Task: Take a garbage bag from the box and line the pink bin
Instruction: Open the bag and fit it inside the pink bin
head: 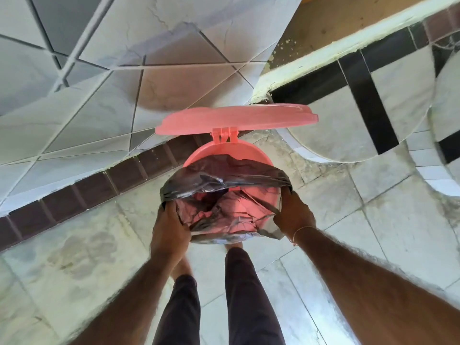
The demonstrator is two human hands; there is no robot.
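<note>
A dark tile border point(74, 192) crosses the pale tiled floor point(373, 220) at left. The left hand point(169, 230) is clenched on the garbage bag point(224, 195), stretched partly over the pink bin point(224, 153), whose lid point(236, 119) stands up. The right hand point(293, 215) grips the bag's other side. Black-striped white curves point(361, 108) sit right.

Both forearms extended forward and down; left hand point(169, 229) and right hand point(293, 216) closed on opposite sides of the garbage bag point(224, 192), fingers curled under its edge
</note>
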